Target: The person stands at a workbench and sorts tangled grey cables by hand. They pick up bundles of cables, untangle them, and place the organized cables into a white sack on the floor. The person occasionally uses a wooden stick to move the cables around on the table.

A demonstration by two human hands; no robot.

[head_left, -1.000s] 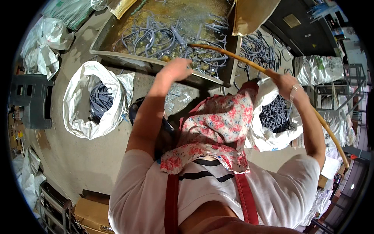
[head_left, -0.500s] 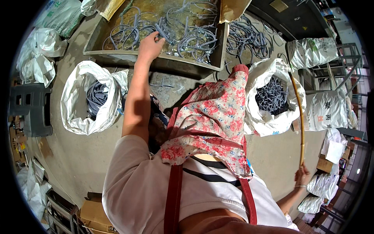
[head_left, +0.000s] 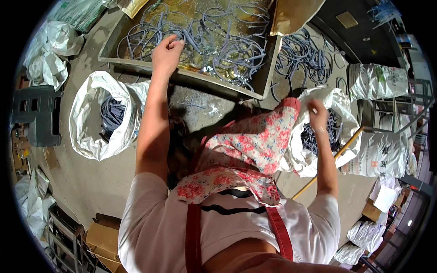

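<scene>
My left hand [head_left: 166, 55] is over the near edge of a metal trough [head_left: 191, 78] of water. Its thumb and forefinger are apart beside wet grey rubber-like strips [head_left: 189, 38], with nothing visibly gripped. My right hand [head_left: 317, 116] is raised over the white woven sack [head_left: 291, 159] on the right, which contains short grey pieces [head_left: 334, 129]. The fingers of this hand are curled in; whatever they may hold is hidden. A thin bamboo-like stick [head_left: 309, 183] slants behind my right forearm, out of the hand.
Another white sack [head_left: 78, 123] with grey strips stands left. More strips [head_left: 302, 59] lie in a heap on the floor right of the trough. A dark plastic stool [head_left: 37, 116], a cardboard box [head_left: 104, 241] and filled sacks [head_left: 380, 82] surround the work area.
My right hand has let go of the stick and come forward from the lower right to above the right sack. The stick has tilted over. The left hand has shifted slightly left.
</scene>
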